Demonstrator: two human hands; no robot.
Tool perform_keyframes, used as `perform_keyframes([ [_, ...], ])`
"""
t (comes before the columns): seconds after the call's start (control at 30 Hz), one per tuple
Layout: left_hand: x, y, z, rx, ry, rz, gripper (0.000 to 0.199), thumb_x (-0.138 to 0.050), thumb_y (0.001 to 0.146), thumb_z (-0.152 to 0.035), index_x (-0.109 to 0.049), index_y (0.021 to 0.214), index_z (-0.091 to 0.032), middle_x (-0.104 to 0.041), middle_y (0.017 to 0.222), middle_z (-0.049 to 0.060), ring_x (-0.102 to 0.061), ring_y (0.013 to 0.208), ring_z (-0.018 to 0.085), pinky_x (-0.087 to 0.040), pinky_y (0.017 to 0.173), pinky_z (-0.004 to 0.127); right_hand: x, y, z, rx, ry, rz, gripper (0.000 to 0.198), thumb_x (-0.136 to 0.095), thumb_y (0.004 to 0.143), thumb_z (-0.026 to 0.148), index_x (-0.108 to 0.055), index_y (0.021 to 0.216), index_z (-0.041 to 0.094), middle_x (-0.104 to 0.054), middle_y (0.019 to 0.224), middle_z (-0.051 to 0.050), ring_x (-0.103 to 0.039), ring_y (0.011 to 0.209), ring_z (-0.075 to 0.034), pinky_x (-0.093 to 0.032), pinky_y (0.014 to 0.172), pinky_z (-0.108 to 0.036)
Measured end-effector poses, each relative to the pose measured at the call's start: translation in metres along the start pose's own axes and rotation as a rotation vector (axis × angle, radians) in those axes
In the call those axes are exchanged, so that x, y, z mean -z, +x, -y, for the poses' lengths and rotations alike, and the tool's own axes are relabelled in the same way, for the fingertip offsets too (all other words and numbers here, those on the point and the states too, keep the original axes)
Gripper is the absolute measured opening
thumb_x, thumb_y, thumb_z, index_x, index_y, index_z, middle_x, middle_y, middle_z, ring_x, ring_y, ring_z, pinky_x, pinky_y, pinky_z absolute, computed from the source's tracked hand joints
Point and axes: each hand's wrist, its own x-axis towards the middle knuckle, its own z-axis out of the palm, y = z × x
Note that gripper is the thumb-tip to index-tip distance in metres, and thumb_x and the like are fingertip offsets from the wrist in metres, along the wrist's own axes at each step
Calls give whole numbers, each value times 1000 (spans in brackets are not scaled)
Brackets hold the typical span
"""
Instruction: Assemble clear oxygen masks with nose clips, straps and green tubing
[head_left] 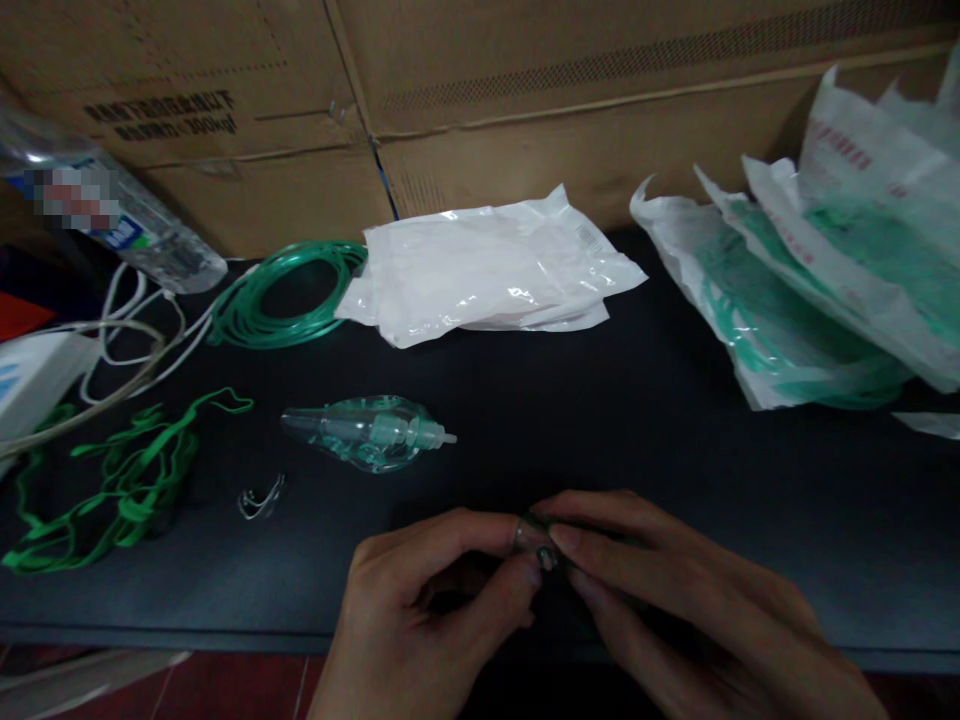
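While the left hand (pixel 412 640) pinched a small clear plastic piece (pixel 531 537), the right hand (pixel 686 595) also gripped it; a translucent green-tinted plastic mask (pixel 375 432) lay at its ten o'clock.

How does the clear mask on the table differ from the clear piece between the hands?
The clear mask lies on the table; the clear piece is held between the left hand and right hand. Nothing covers the clear mask; fingers partly hide the clear piece. Both look see-through.
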Motion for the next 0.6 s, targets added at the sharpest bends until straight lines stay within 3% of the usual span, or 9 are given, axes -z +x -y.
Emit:
perform_keyframes([
  [0.23,-10,-4,-10,208,-138,-178,20,-81,75,-8,-78,75,-28,-78,66,-10,-74,52,8,-60,53,9,2,-1,1,-51,-26,-25,48,-57,93,1,-69,125,35,-75,120,0,-78,95,-13,-63,85,-14],
  [0.33,-13,-5,-10,239,-163,-188,17,-81,73,-10,-76,72,-26,-77,67,-9,-73,54,9,-60,51,10,3,2,6,-40,-34,-57,45,-57,94,4,-73,123,35,-78,114,-2,-80,91,-16,-66,78,-17],
  [0.43,-13,-5,-7,200,-143,-188,19,-80,74,-9,-76,73,-27,-77,67,-11,-74,55,8,-60,52,9,2,5,8,-43,-63,-93,41,-59,93,5,-75,117,34,-79,109,-2,-80,87,-17,-66,75,-18],
  [0.6,-5,-3,-2,-20,46,-109,29,-79,74,-3,-79,83,-30,-81,74,-12,-76,62,7,-60,61,7,-1,4,7,-59,-85,-125,30,-64,93,11,-77,112,31,-81,105,-2,-80,85,-18,-68,73,-19],
])
